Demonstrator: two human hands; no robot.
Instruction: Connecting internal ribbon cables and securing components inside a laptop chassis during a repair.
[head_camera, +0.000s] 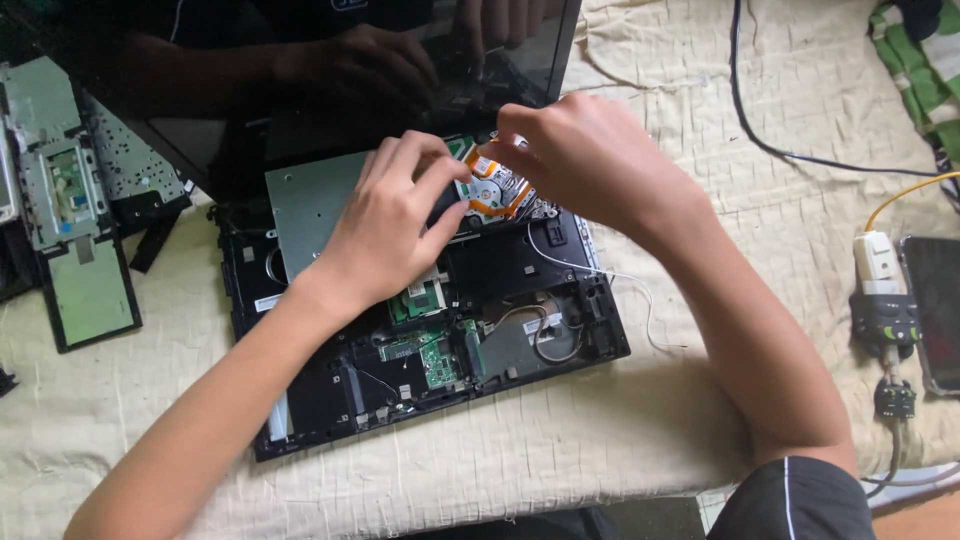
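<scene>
Left hand (390, 225): fingers resting on opened black laptop base (330, 390) | right hand (585, 155): pinching orange ribbon cable (487, 165) | cream quilted cloth (600, 440) beneath

— Middle of the cloth-covered table (620, 440)?
— Opened laptop base (420, 300), screen (300, 80) raised behind.
— On the base?
— Left hand (390, 225) and right hand (580, 150), meeting over a small drive part (492, 188) near the hinge.
— Left of it?
— Detached keyboard panel (70, 210).
— Right?
— Power adapter (882, 300), beside a phone (935, 310).
</scene>
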